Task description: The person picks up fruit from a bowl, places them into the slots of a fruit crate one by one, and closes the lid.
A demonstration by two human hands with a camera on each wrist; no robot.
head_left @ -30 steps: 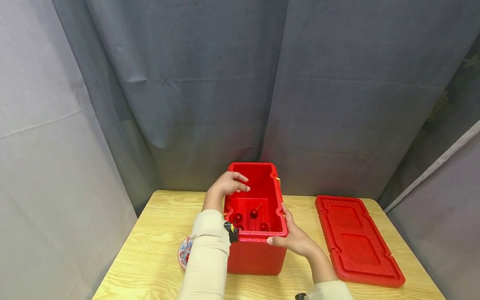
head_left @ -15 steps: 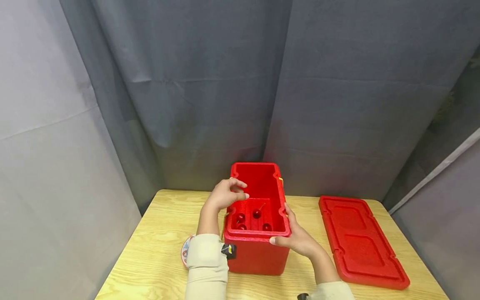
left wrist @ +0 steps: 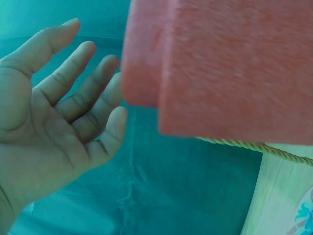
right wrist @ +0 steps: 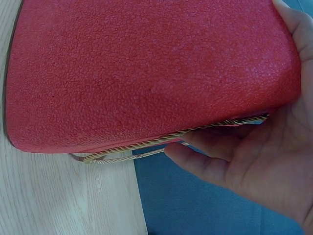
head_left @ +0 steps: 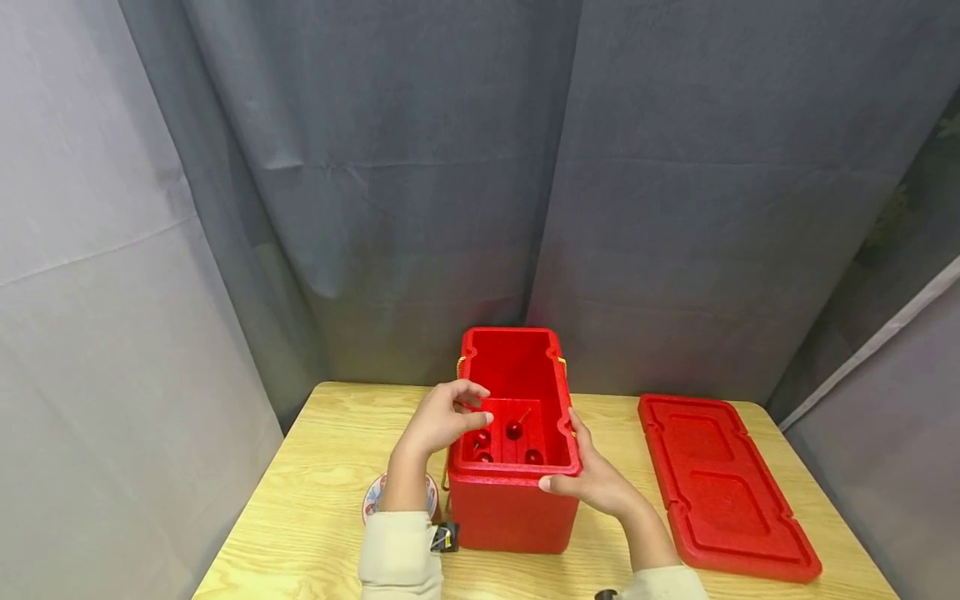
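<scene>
A red foam box [head_left: 513, 521] stands uncovered on the table, with several dark red cherries [head_left: 513, 429] on its floor, one with a stem pointing up. My left hand [head_left: 442, 417] hovers at the box's left rim, fingers loosely bent. In the left wrist view its palm [left wrist: 49, 117] faces the camera with nothing in it, beside the box's red wall [left wrist: 239, 68]. My right hand [head_left: 596, 479] grips the box's near right corner, thumb on the front rim and fingers along the right side. A gold rope handle [right wrist: 146, 143] runs past those fingers in the right wrist view.
The box's red lid [head_left: 727, 492] lies flat on the wooden table [head_left: 315, 500] at the right. Left of the box sits a patterned plate [head_left: 372, 500], partly covered by my left forearm. Grey curtains [head_left: 420, 167] hang behind and at both sides.
My left hand has drawn back toward me and slightly left, from above the box's middle to its left rim, uncovering more of the plate. The right hand keeps its grip; the cherries lie as before.
</scene>
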